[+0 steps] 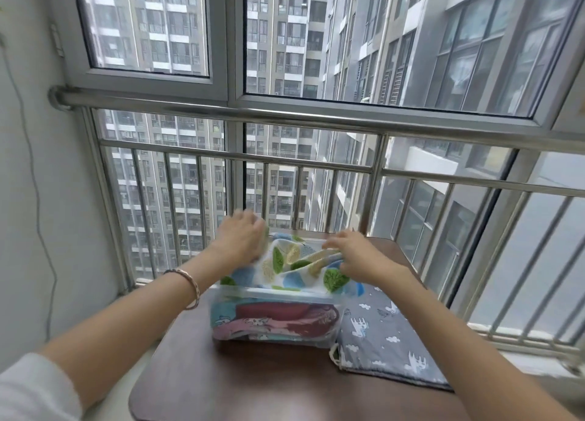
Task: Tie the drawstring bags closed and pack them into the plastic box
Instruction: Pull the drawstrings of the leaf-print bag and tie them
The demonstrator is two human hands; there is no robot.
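Now my left hand (241,239) presses flat, my right hand (354,253) pinches the leafy bag (286,264); overstuffed, it may spring from the box (272,295).

A single head-worn view looks forward and slightly down across a dark tabletop (253,389), close to it. Both forearms enter from the lower corners. The left hand (242,240) and right hand (354,256) meet just below frame centre on the leaf-print bag (285,262), atop the plastic box (272,294). The lens faces a window with a steel railing (285,113), which fills the upper half. Wide-angle distortion bows the bars and tilts the tower blocks outside.
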